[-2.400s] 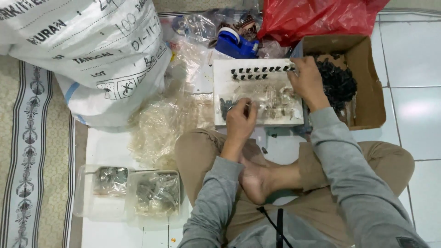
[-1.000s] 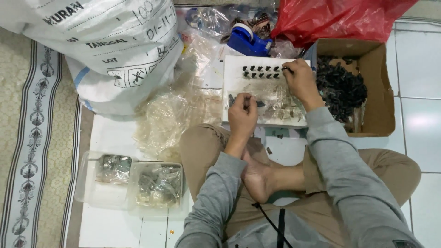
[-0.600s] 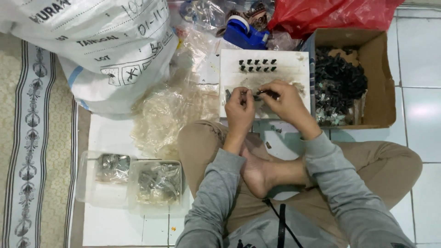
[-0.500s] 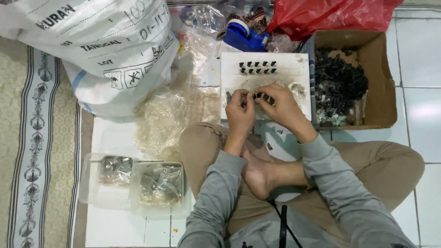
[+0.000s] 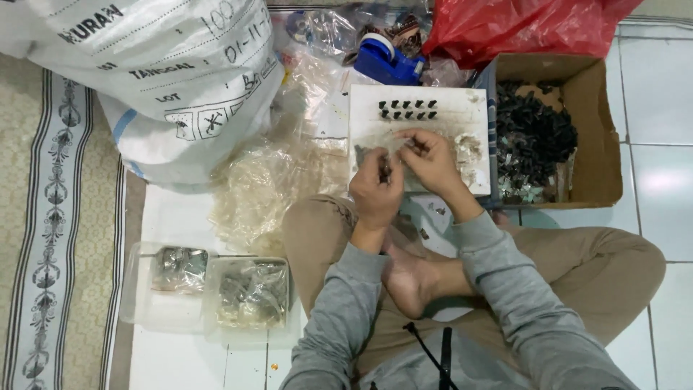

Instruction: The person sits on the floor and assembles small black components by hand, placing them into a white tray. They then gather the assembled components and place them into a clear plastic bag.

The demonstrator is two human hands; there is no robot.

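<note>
- Left hand [image 5: 375, 189] and right hand [image 5: 431, 160] meet over the white board [image 5: 473, 108], fingers pinched narrow on a small dark part [image 5: 413, 144].
- What exactly sits inside each pinch, I can't tell.

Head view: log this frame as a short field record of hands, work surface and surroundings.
left hand: pinching a small dark part, over the board
right hand: fingers meeting the left hand's grip
white board: two rows of small black parts
cardboard box: black parts heaped inside
left side: white sack, clear trays
</note>
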